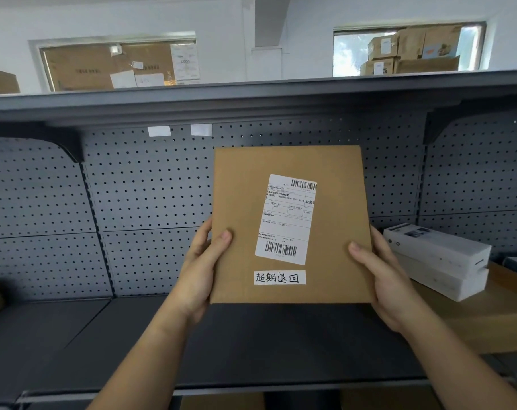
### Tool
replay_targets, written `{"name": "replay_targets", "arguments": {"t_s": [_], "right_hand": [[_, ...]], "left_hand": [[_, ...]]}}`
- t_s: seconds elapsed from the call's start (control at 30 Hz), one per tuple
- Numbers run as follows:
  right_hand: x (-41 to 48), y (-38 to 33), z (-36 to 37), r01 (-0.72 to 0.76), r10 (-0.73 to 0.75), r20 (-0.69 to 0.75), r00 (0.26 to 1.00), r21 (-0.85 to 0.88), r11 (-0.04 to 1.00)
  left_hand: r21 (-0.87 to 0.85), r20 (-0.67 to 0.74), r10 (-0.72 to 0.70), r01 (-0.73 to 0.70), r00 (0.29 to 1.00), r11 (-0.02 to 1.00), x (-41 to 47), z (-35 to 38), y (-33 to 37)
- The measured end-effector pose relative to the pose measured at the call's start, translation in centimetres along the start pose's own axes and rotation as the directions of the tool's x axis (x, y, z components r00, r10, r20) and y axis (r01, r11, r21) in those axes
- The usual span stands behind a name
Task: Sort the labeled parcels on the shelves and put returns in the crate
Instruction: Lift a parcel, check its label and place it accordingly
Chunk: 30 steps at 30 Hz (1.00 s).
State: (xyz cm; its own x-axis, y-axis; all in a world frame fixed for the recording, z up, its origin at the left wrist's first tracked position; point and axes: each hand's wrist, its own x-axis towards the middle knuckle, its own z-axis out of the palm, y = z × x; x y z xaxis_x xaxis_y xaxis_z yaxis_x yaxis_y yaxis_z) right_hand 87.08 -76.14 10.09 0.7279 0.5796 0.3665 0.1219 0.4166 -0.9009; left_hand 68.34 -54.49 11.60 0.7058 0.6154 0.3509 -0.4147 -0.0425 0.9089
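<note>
- Left hand [202, 266] and right hand [381, 279] grasp a flat parcel [291, 223] by its lower edges, upright.
- White return tag [280, 277] under its shipping label [286, 219].
- Two white boxes [440, 258] stacked at right.

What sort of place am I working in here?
Probably a parcel storeroom or pickup depot: a held cardboard parcel with a barcoded shipping label, grey pegboard shelving behind it, and cartons stacked at the far window.
</note>
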Motion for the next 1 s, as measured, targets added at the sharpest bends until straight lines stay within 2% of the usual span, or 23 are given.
{"name": "replay_targets", "arguments": {"t_s": [0.17, 0.3, 0.47, 0.6, 0.77, 0.87, 1.0], "right_hand": [[0.1, 0.2, 0.1, -0.004, 0.004, 0.013, 1.0, 0.01, 1.0], [0.1, 0.6, 1.0, -0.015, 0.014, 0.055, 0.998, 0.031, 0.999], [0.2, 1.6, 3.5, -0.065, 0.053, 0.177, 0.983, 0.058, 0.996], [0.0, 2.0, 6.5, -0.118, 0.086, 0.314, 0.945, 0.084, 0.989], [-1.2, 3.8, 11.5, -0.217, 0.142, 0.523, 0.84, 0.084, 0.973], [-2.8, 5.0, 15.3, -0.294, 0.183, 0.638, 0.748, 0.071, 0.953], [-5.9, 5.4, 21.0, -0.341, 0.168, 0.765, 0.622, 0.071, 0.937]], "left_hand": [[-0.008, -0.023, -0.006, 0.005, 1.0, 1.0, -0.5, -0.1, 0.2], [-0.016, -0.095, 0.003, -0.004, 0.995, 1.0, -2.0, -0.9, 0.6], [-0.004, -0.23, 0.025, -0.027, 0.973, 1.0, -5.4, -2.6, 1.6], [0.037, -0.375, 0.069, -0.059, 0.924, 0.998, -9.5, -3.9, 2.6], [0.147, -0.56, 0.141, -0.07, 0.816, 0.987, -16.5, -6.0, 4.2], [0.2, -0.678, 0.177, -0.053, 0.713, 0.978, -21.2, -7.1, 5.5], [0.238, -0.791, 0.221, -0.046, 0.57, 0.97, -27.1, -8.4, 7.7]]}}
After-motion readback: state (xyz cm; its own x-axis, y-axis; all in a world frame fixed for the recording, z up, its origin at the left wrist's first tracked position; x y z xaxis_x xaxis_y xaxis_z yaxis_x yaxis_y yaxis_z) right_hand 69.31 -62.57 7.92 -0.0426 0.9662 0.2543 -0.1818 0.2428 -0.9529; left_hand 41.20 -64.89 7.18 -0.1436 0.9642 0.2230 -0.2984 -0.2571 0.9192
